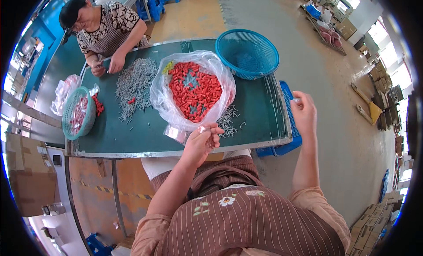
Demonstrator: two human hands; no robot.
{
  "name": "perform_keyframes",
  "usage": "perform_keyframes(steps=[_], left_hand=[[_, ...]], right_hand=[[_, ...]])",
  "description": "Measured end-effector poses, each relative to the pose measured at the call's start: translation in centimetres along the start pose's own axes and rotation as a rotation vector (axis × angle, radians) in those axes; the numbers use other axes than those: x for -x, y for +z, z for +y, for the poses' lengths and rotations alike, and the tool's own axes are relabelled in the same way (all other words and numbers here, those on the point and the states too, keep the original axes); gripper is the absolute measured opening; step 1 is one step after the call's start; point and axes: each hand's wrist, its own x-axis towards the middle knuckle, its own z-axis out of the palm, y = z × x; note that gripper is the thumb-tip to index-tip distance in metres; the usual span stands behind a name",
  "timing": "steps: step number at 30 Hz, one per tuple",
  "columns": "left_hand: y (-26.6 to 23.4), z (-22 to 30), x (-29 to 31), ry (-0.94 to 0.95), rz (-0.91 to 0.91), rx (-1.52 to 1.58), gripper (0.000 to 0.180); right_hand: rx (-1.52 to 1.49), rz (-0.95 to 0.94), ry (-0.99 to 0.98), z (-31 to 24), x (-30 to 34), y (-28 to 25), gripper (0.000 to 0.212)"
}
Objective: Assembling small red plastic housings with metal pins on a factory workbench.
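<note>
Your left hand (202,142) bends at the near edge of the clear bag (157,90), its fingers partly curled; a pale, see-through scrap shows at the fingertips, but you cannot tell how firm the grip is. Your right hand (305,109) is raised beyond the worktop's (251,101) right edge, fingers drawn together; something whitish seems pinched there, too small to name. The step in hand appears to be hand-sorting or packing of small parts; the next move probably calls for a light fingertip pinch and a clear path between your hands.

The red plugs (207,90) lie in the open bag, just beyond your left grip. A small heap of screws (227,124) lies just right of that hand; a larger screw pile (136,79) spreads left of the bag. Farther out stand a blue basket (266,71) and a green basket (90,119).
</note>
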Motion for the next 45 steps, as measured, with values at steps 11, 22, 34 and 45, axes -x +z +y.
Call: perform_keyframes(steps=[11,22,34,45], left_hand=[[0.9,-0.8,1.3,-0.116,0.021,-0.274,0.024],[0.3,-0.9,1.3,0.012,0.067,-0.701,0.025],[-0.1,-1.8,1.2,0.083,0.13,-0.349,0.015],[-1.2,-2.4,0.5,0.123,0.184,-0.297,0.024]], right_hand=[[-0.666,-0.614,-0.063,-8.6,6.3,7.3,0.019],[-0.808,-0.943,0.132,-8.3,6.4,10.0,0.014],[-0.562,-0.773,0.04,-7.6,6.3,10.2,0.019],[-0.835,-0.788,0.255,-7.2,7.9,11.7,0.017]])
